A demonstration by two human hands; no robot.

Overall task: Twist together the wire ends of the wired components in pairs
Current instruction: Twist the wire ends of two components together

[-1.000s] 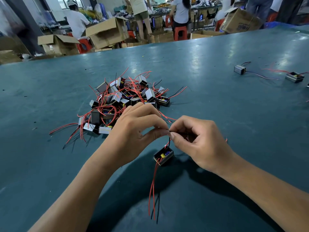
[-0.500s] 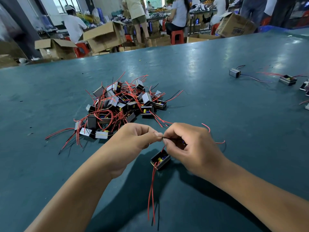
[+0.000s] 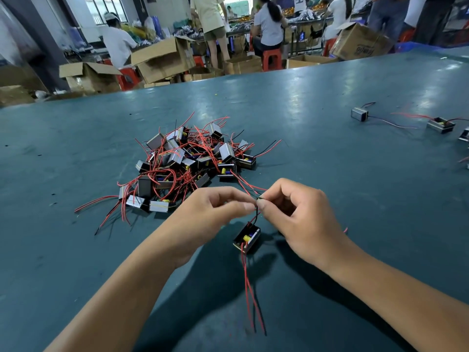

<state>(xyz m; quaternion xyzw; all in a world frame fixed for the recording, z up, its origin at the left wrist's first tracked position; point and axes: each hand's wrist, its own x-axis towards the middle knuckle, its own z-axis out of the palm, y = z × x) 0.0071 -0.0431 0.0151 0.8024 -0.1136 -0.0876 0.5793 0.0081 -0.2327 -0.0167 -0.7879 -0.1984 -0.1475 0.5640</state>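
A small black box component (image 3: pixel 247 238) with a yellow part inside hangs just above the table below my fingertips. Its upper wire ends (image 3: pixel 256 214), one black and one red, rise to where both hands meet. My left hand (image 3: pixel 210 217) pinches those ends between thumb and forefinger. My right hand (image 3: pixel 297 214) pinches the same ends from the other side, fingertips touching the left ones. Two long red leads (image 3: pixel 250 295) trail from the component toward me. A pile of like components (image 3: pixel 187 161) with red and black wires lies just beyond my hands.
The table (image 3: pixel 355 199) has a dark teal surface. Several separate components (image 3: pixel 359 114) with wires lie at the far right. Open cardboard boxes (image 3: pixel 162 59), red stools and people working stand beyond the far edge.
Both hands stayed pinched together on the wire ends, their fingers shifting slightly. The component still dangles beneath them. The camera view has tilted a little.
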